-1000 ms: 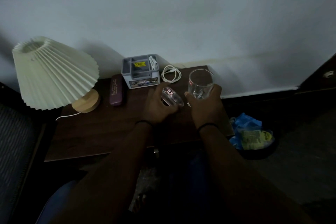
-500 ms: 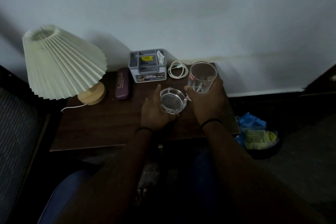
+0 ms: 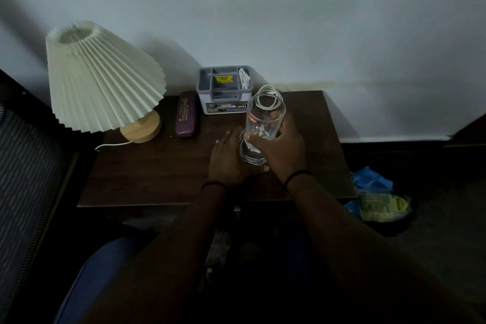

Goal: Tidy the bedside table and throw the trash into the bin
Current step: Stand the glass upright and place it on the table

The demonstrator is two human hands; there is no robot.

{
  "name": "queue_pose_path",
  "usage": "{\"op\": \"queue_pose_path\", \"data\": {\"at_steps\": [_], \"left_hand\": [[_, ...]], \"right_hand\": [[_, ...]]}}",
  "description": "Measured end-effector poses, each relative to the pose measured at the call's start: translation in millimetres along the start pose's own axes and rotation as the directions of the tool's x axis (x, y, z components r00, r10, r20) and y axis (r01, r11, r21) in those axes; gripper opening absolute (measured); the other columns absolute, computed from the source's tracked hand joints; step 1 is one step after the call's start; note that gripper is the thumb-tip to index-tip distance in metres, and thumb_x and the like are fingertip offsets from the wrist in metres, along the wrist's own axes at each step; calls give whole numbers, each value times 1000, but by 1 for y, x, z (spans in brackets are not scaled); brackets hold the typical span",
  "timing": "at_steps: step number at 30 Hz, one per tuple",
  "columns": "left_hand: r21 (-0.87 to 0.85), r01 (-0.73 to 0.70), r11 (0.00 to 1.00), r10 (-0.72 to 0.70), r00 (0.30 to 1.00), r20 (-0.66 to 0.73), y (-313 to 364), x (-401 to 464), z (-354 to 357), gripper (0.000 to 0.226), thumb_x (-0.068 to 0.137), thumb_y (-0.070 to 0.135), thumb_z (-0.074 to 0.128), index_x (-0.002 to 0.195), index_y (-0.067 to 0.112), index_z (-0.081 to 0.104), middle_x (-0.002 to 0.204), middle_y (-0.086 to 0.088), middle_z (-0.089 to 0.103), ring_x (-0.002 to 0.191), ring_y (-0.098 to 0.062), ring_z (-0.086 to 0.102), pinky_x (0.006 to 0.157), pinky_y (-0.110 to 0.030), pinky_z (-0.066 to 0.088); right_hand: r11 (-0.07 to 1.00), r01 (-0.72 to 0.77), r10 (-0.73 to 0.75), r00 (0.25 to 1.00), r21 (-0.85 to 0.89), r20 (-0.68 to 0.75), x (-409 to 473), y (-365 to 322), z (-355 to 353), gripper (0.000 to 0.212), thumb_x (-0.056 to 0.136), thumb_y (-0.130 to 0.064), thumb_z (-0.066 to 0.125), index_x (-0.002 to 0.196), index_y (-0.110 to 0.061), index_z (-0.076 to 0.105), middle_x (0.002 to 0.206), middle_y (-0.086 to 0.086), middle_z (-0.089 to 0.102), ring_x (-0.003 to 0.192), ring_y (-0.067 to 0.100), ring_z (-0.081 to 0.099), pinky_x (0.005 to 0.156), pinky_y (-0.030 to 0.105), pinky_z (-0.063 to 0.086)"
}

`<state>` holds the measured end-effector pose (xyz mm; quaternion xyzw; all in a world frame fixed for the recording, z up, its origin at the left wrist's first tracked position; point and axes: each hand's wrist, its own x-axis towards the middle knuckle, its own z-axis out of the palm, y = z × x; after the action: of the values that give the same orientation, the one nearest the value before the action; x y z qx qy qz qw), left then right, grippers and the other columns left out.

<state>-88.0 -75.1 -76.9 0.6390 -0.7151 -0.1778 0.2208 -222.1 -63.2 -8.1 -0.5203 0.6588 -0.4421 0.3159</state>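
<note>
On the dark wooden bedside table [image 3: 157, 179], my right hand [image 3: 284, 147] grips a clear drinking glass [image 3: 264, 119], held tilted just above a glass ashtray [image 3: 249, 152]. My left hand [image 3: 228, 160] rests on the table and holds the ashtray's left side. The ashtray is partly hidden behind the glass and my fingers. To the right, on the floor, stands a dark bin [image 3: 394, 221] with blue and yellow-green wrappers [image 3: 378, 200] in it.
A pleated cream lamp [image 3: 102, 79] with a wooden base stands at the table's left. A purple case [image 3: 186, 117] lies beside a grey organiser box [image 3: 224, 89]. A coiled white cable [image 3: 269, 95] lies behind the glass. The wall is close behind.
My right hand has brought the glass leftwards, over the ashtray. My left hand keeps the ashtray flat on the table. The view has shifted slightly.
</note>
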Motion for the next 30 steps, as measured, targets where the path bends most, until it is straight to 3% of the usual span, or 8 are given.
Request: {"op": "queue_pose_path", "data": {"at_steps": [5,11,13,15,18,21,25,30], "left_hand": [[-46,-2,999,3,1000,27,1,-4,-4,111,54,83,57,142,17,43,144,-4,50,135,-27,44,112,-50,32],[-130,2,992,-1,1000,7,-1,-7,-8,106,53,73,71,138,14,46,136,-7,55,127,-31,51,105,-51,39],[-170,23,985,-23,1000,7,0,-7,-9,109,48,72,75,138,17,46,136,-4,55,127,-28,51,106,-50,40],[-245,58,968,-56,998,16,-3,-7,-10,110,44,73,80,137,24,47,135,2,57,128,-22,51,106,-49,41],[-294,84,952,-74,996,46,-5,-9,-16,104,47,63,87,137,25,49,141,1,53,136,-17,43,113,-45,36],[-310,102,945,-75,992,98,-6,-11,-26,91,61,30,91,140,15,49,149,-6,47,140,-10,31,119,-29,22],[-269,155,951,-106,977,187,-13,-5,-31,80,73,19,84,144,14,46,152,-8,43,147,-18,27,119,-32,25],[-268,133,954,-80,977,198,-3,-7,-34,69,80,18,78,143,16,48,151,-9,43,147,-20,28,121,-41,20]], "right_hand": [[1000,7,-5,997,-25,78,1,5,3,70,54,-44,88,113,-28,54,102,-14,65,95,10,64,87,35,55],[999,-3,7,992,-33,122,0,10,7,69,54,-45,87,112,-33,53,105,-11,68,93,12,67,74,39,60],[1000,-6,6,991,-3,134,0,10,5,67,56,-40,87,113,-32,52,105,-10,66,89,10,66,64,25,59],[1000,-4,0,989,27,150,0,10,2,63,63,-28,88,115,-27,53,105,-7,63,80,-2,61,51,5,47],[999,19,-24,989,35,146,0,13,0,65,60,-25,88,112,-34,50,110,-8,63,88,-4,60,71,17,55],[999,37,-33,983,-18,183,0,21,-1,85,51,-32,92,122,-30,46,118,-10,60,105,7,60,91,32,54],[986,59,-22,972,-154,232,2,27,-3,102,39,-47,90,128,-30,43,121,-5,64,110,17,63,91,42,54],[988,4,38,962,-151,270,3,30,-18,89,56,-26,92,132,-19,45,121,-1,66,108,16,62,92,31,50]]}}
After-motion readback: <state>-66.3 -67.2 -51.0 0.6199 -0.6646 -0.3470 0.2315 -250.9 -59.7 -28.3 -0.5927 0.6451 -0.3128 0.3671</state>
